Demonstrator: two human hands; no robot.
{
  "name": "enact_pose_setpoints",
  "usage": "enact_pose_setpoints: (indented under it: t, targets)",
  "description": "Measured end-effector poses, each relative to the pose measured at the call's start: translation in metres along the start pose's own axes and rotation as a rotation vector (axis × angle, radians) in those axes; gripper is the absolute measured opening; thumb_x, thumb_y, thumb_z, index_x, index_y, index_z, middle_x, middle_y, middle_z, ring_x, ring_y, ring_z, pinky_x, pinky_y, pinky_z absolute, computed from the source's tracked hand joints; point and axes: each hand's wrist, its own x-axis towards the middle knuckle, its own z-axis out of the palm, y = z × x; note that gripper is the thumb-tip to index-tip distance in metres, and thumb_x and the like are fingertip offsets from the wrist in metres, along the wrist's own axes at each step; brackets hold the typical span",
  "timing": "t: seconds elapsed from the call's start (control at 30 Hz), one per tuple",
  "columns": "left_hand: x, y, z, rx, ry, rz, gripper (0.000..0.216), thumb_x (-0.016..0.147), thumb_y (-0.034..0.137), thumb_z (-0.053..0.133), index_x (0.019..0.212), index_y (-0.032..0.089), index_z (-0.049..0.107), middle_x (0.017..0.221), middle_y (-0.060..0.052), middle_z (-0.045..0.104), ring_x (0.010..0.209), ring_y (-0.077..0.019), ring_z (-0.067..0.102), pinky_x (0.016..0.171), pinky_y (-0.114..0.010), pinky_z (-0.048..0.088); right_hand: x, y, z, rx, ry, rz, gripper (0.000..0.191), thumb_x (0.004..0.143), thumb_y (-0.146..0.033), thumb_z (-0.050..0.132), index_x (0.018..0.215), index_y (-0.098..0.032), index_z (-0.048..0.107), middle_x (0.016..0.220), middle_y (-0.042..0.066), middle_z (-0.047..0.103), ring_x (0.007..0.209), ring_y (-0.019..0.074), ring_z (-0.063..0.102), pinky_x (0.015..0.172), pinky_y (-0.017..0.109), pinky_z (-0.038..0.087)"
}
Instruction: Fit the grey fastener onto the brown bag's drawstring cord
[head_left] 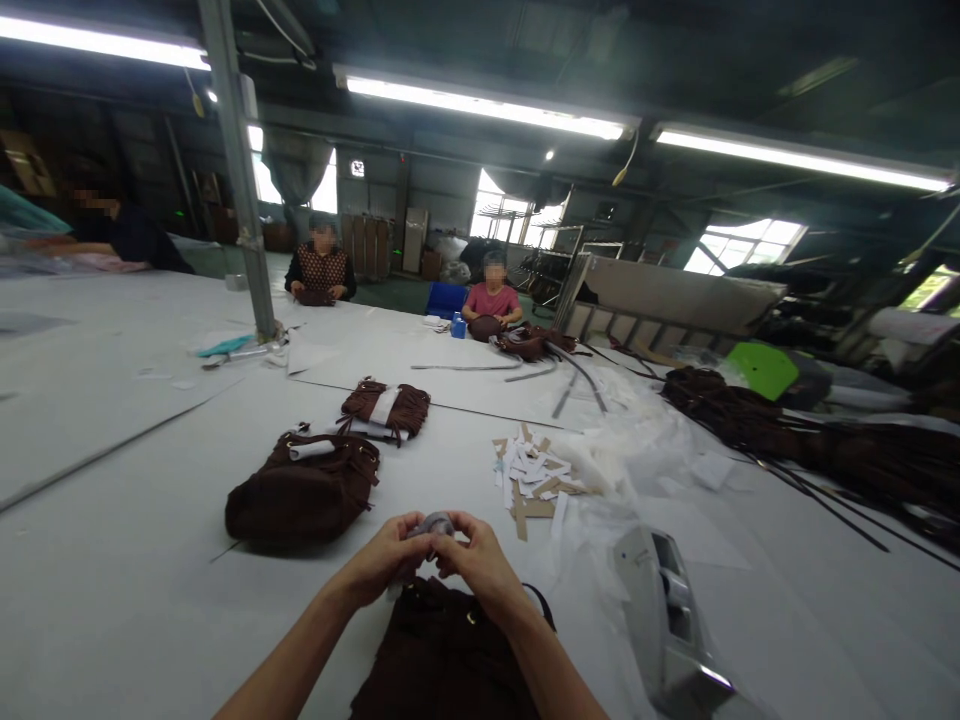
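My left hand [384,560] and my right hand [480,560] meet over a dark brown fringed bag [442,655] that lies at the table's near edge. Together they pinch a small grey piece [433,524] between the fingertips; what it is cannot be made out. A second brown bag [304,490] with a white roll on top lies just beyond my left hand. A third fringed bag [386,408] wrapped with a white band sits farther back.
A grey tape dispenser [664,620] stands at my right on thin white sheets. Paper and card scraps [534,475] lie ahead. Dark straps and bags [825,440] pile at the right. Three people sit at the far side, beside a steel post [240,180].
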Motion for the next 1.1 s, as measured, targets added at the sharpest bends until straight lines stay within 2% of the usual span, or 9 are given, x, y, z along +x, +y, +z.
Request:
enact_pose_setpoints:
  t: [0.17, 0.4, 0.47, 0.53, 0.6, 0.67, 0.8, 0.93, 1.1]
  targets:
    - [-0.002, 0.0, -0.017, -0.07, -0.078, -0.004, 0.038, 0.074, 0.046, 0.066, 0.093, 0.014, 0.059, 0.066, -0.001, 0.058, 0.057, -0.01, 0.049, 0.053, -0.021, 0.033, 0.008, 0.001, -0.008, 0.058, 0.024, -0.05, 0.035, 0.068, -0.039, 0.072, 0.092, -0.015, 0.064, 0.081, 0.003, 0.066, 0.062, 0.0118, 0.059, 0.057, 0.025, 0.049]
    - [-0.005, -0.013, -0.015, -0.228, -0.039, 0.066, 0.037, 0.082, 0.047, 0.057, 0.101, 0.015, 0.06, 0.066, -0.002, 0.057, 0.059, -0.0113, 0.048, 0.054, -0.023, 0.029, 0.01, 0.015, -0.004, 0.244, 0.075, -0.023, 0.043, 0.062, -0.04, 0.078, 0.094, -0.016, 0.063, 0.091, 0.003, 0.065, 0.07, 0.0131, 0.063, 0.067, 0.029, 0.053]
    - [-0.005, -0.014, -0.012, -0.229, -0.057, 0.073, 0.038, 0.082, 0.047, 0.057, 0.1, 0.014, 0.061, 0.069, -0.003, 0.057, 0.061, -0.0115, 0.049, 0.055, -0.024, 0.03, 0.01, 0.022, 0.0, 0.281, 0.126, -0.017, 0.044, 0.062, -0.042, 0.078, 0.094, -0.017, 0.063, 0.09, 0.003, 0.065, 0.067, 0.0123, 0.062, 0.06, 0.025, 0.051]
    - [-0.004, -0.015, -0.011, -0.195, -0.076, 0.067, 0.038, 0.081, 0.047, 0.059, 0.098, 0.013, 0.061, 0.071, -0.003, 0.057, 0.061, -0.0111, 0.048, 0.056, -0.024, 0.03, 0.012, 0.027, 0.003, 0.255, 0.162, -0.021, 0.044, 0.062, -0.044, 0.077, 0.094, -0.016, 0.064, 0.083, 0.003, 0.065, 0.056, 0.0092, 0.057, 0.047, 0.02, 0.043]
    - [-0.003, -0.018, -0.012, -0.154, -0.035, 0.071, 0.037, 0.079, 0.048, 0.061, 0.091, 0.013, 0.062, 0.067, -0.002, 0.055, 0.057, -0.0096, 0.045, 0.054, -0.023, 0.029, 0.014, 0.03, 0.002, 0.199, 0.163, -0.029, 0.042, 0.062, -0.044, 0.077, 0.089, -0.015, 0.065, 0.072, 0.001, 0.064, 0.046, 0.0058, 0.047, 0.04, 0.019, 0.033]
    - [0.0, -0.021, -0.012, -0.139, 0.037, 0.086, 0.036, 0.077, 0.048, 0.063, 0.085, 0.013, 0.061, 0.062, 0.001, 0.051, 0.052, -0.0077, 0.041, 0.051, -0.022, 0.026, 0.016, 0.032, 0.001, 0.178, 0.15, -0.033, 0.038, 0.06, -0.041, 0.079, 0.084, -0.013, 0.066, 0.064, 0.0, 0.063, 0.044, 0.0051, 0.042, 0.041, 0.019, 0.03]
    - [0.004, -0.027, -0.012, -0.158, 0.081, 0.09, 0.034, 0.074, 0.045, 0.068, 0.085, 0.013, 0.061, 0.06, 0.004, 0.048, 0.048, -0.0054, 0.035, 0.046, -0.02, 0.024, 0.019, 0.034, -0.002, 0.227, 0.17, -0.038, 0.037, 0.059, -0.039, 0.08, 0.083, -0.014, 0.067, 0.065, 0.001, 0.065, 0.05, 0.0072, 0.046, 0.048, 0.021, 0.038]
    - [0.003, -0.027, -0.015, -0.23, 0.112, 0.065, 0.041, 0.077, 0.048, 0.063, 0.099, 0.013, 0.062, 0.068, 0.001, 0.054, 0.046, -0.0038, 0.036, 0.043, -0.018, 0.022, 0.022, 0.038, -0.001, 0.289, 0.22, -0.04, 0.04, 0.057, -0.039, 0.081, 0.086, -0.015, 0.067, 0.072, 0.002, 0.067, 0.057, 0.0094, 0.052, 0.056, 0.024, 0.044]
    - [0.005, -0.028, -0.019, -0.336, 0.155, 0.028, 0.039, 0.071, 0.039, 0.072, 0.1, 0.013, 0.063, 0.071, -0.001, 0.06, 0.041, -0.001, 0.034, 0.041, -0.017, 0.024, 0.026, 0.047, 0.004, 0.444, 0.273, -0.033, 0.041, 0.055, -0.038, 0.082, 0.086, -0.017, 0.065, 0.074, 0.001, 0.065, 0.059, 0.0098, 0.053, 0.062, 0.027, 0.049]
